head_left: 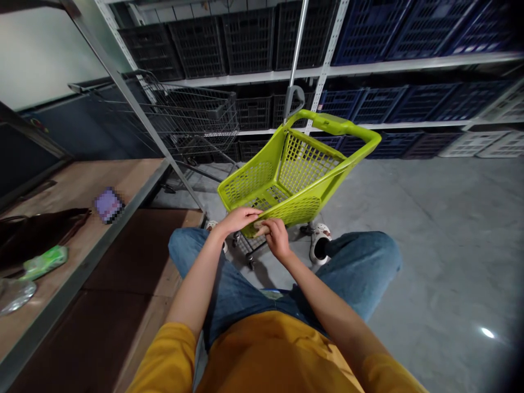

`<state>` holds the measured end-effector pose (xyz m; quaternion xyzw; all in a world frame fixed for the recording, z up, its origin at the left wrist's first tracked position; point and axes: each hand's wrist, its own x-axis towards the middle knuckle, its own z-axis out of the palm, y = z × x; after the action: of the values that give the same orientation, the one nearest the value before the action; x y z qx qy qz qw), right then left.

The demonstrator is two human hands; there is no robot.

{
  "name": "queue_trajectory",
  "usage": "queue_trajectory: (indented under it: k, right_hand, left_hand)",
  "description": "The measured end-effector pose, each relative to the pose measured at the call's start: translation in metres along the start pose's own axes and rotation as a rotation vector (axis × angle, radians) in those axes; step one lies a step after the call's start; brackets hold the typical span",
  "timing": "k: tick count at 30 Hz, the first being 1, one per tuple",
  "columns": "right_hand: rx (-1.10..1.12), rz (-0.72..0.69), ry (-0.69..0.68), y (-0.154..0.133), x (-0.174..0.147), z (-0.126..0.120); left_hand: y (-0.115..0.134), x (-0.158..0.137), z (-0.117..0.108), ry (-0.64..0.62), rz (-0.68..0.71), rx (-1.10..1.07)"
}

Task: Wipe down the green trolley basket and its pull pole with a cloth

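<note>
A lime-green plastic shopping cart (315,210) stands on its wheels between my knees, its handle on the far side. My left hand (238,219) is closed over the cart's near rim, fingers lying along the edge. Just to the right, my right hand (277,236) pinches a small beige cloth (261,228) against the outside of the near wall, below the rim. Part of the cloth is hidden by the fingers.
To the left is a wooden workbench (135,169) with a metal edge, holding a green packet (47,262) and a blurred purple item (108,205). A grey wire cart (196,109) stands behind it. Shelves of black crates (249,41) and blue crates (364,33) line the back.
</note>
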<state>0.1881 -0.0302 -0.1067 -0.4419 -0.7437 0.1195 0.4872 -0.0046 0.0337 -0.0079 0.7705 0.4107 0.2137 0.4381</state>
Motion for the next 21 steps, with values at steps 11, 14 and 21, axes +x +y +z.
queue_trajectory:
  k: [11, 14, 21]
  right_hand:
    - [-0.071, 0.113, -0.126, 0.039, -0.057, 0.039]
    - [-0.032, 0.118, -0.041, 0.037, -0.051, 0.029]
    - [-0.050, 0.013, 0.233, 0.008, 0.033, -0.032]
  left_hand:
    - [0.006, -0.004, -0.001, 0.006, -0.001, 0.057]
    - [0.005, -0.004, 0.000, -0.001, 0.005, 0.057]
    - [-0.001, -0.003, 0.001, -0.005, 0.020, 0.049]
